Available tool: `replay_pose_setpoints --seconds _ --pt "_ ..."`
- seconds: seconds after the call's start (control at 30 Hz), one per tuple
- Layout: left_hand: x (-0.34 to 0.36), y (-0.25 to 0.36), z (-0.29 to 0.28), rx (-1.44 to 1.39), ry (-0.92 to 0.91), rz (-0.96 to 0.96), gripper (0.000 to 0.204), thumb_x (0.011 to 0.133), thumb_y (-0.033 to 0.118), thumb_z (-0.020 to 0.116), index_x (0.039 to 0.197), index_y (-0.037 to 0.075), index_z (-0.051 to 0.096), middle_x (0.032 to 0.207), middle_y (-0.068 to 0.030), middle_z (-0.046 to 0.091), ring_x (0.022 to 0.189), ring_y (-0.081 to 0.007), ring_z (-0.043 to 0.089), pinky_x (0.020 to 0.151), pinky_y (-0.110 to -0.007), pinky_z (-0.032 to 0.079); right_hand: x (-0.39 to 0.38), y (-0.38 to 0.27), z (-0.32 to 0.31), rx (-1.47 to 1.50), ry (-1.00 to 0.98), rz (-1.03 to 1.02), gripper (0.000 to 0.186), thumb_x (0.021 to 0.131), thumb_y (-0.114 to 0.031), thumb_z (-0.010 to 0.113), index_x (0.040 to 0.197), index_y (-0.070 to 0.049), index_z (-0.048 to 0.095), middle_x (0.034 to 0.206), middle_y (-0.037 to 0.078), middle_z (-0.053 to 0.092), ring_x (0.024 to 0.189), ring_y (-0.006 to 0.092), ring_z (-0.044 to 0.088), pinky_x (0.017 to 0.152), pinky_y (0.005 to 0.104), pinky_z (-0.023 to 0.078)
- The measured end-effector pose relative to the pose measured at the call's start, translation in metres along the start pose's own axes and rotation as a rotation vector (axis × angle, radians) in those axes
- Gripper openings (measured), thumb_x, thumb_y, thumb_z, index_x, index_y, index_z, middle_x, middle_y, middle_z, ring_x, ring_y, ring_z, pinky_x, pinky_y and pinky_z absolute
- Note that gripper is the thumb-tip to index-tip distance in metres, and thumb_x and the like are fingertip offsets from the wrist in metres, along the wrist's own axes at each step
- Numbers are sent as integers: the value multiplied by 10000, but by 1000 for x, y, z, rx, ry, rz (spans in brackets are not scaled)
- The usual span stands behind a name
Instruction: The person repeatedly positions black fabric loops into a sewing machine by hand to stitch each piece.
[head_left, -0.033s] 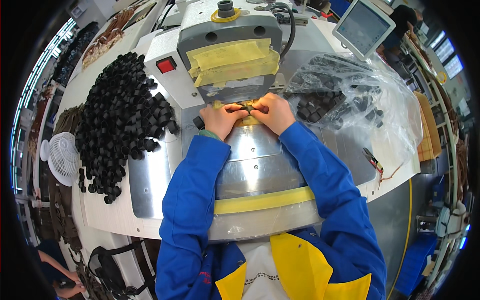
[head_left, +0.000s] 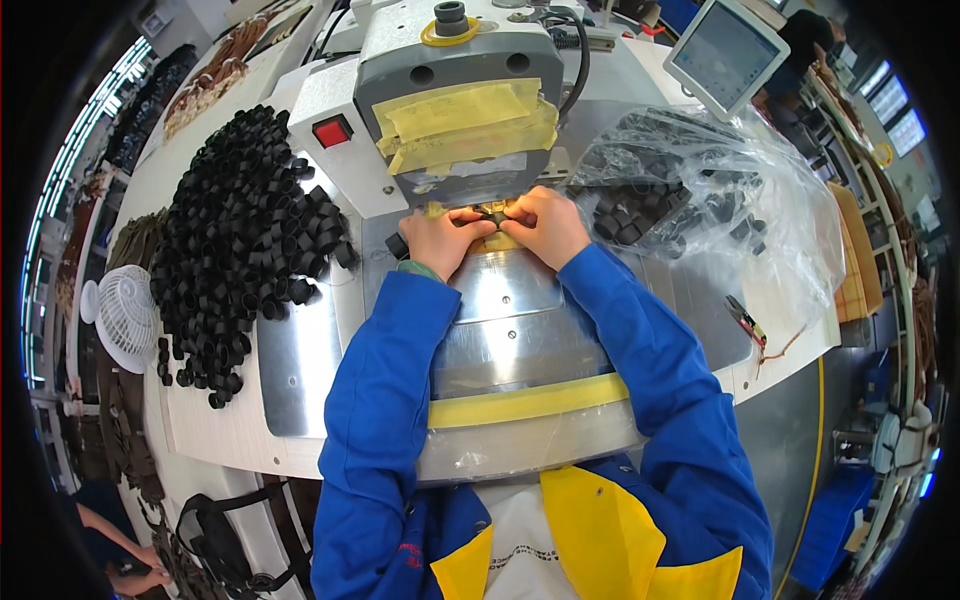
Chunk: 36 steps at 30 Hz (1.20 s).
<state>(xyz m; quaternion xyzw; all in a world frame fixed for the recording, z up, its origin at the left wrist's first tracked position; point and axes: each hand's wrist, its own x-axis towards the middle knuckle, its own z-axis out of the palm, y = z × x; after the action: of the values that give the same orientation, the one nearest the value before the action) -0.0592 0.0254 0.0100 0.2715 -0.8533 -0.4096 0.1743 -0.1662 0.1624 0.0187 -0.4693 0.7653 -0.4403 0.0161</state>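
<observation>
Under the head of a grey sewing machine [head_left: 455, 130] patched with yellow tape, both my hands meet at a small black piece [head_left: 495, 220], which looks like a band loop. My left hand [head_left: 438, 243] pinches its left side between thumb and fingers. From the right, my right hand [head_left: 551, 229] pinches the other side in the same way. Fingers and the machine head hide much of the piece. Another black loop [head_left: 396, 245] lies just left of my left hand. A large heap of black loops [head_left: 235, 220] covers the table farther left.
Clear plastic bags [head_left: 780, 220] holding more black loops lie at the right. Red-handled snips [head_left: 742, 318] rest near the right edge. A small white fan [head_left: 127, 315] stands at the left, and a tablet-like screen [head_left: 727, 55] at the back right. The machine has a red switch [head_left: 332, 130].
</observation>
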Motion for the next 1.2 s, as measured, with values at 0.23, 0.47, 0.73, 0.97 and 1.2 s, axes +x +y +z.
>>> replay_pose_setpoints --seconds 0.23,0.47,0.73,0.97,1.2 --pt "-1 1 0 83 47 38 229 632 184 727 767 8 669 720 -56 646 646 -99 571 651 -212 444 0 4 3 -73 41 -62 156 644 -133 687 719 -23 607 666 75 523 595 201 531 538 296 427" --pt "4 -12 2 -29 15 32 233 634 173 726 768 -7 663 759 -62 644 666 -107 573 650 -217 448 0 3 6 -88 64 -128 161 644 -151 687 715 -30 607 674 72 520 633 209 526 558 310 429" --pt "3 -11 0 -71 -4 -16 216 634 149 727 757 -14 656 742 -63 640 673 -107 574 655 -222 454 1 1 6 -126 40 -137 154 644 -149 682 718 -36 608 684 71 519 668 219 521 579 314 425" --pt "6 -9 5 100 76 58 305 583 405 707 660 111 683 696 -10 656 660 -167 580 734 -328 283 1 4 4 -39 5 -23 143 626 -149 681 700 -47 612 713 91 549 741 264 524 652 351 424" --pt "1 3 -5 56 11 123 310 615 255 736 774 2 653 664 -28 609 647 -108 542 653 -221 408 0 -1 0 -12 25 -88 147 615 -118 675 716 -59 586 721 82 543 738 263 525 653 346 421"
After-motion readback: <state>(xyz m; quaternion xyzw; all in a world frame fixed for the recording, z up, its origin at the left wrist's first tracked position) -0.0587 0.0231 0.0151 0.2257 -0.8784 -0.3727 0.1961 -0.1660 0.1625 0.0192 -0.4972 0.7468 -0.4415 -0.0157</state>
